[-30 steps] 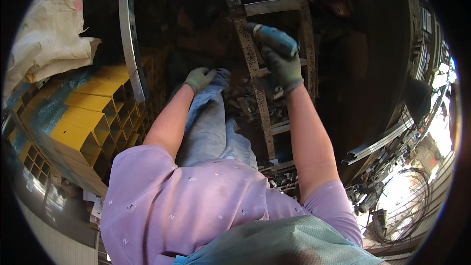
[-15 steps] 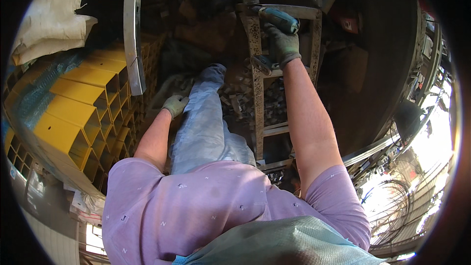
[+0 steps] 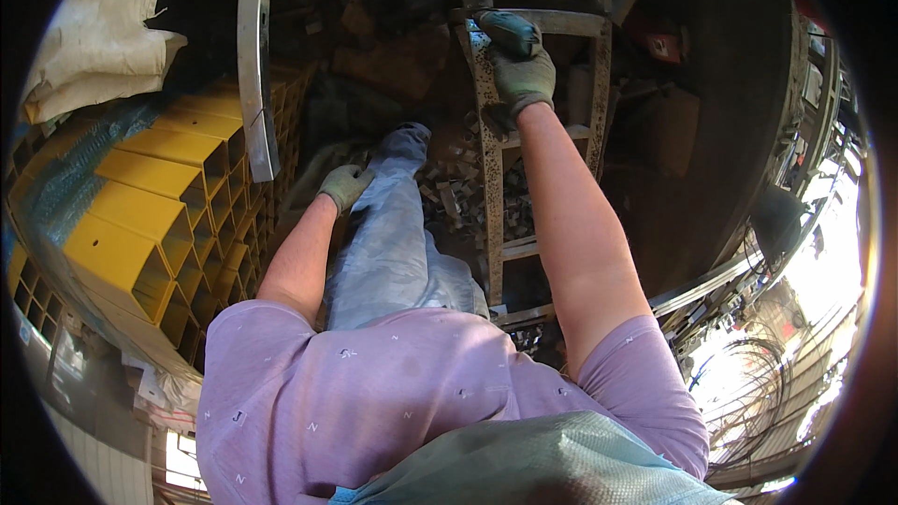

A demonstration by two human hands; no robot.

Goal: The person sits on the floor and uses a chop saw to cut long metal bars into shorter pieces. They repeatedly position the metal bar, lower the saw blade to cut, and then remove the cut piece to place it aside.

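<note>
Teal drill [image 3: 511, 34], just the one, up at the metal frame [image 3: 493, 243]

So it's near the corner where the left rail [image 3: 492, 192] meets the upper crossbar [image 3: 572, 22]; can't tell if the tip touches. One right hand [image 3: 524, 79], gloved, wraps around the drill. One left hand [image 3: 346, 187], also gloved, is beside one jeans leg [image 3: 393, 234]; can't tell if its fingers are spread or together. Frame shows two long rails, at least three crossbars. Further left: one silver strip [image 3: 254, 65], one stack of yellow tubes [image 3: 140, 178].
</note>
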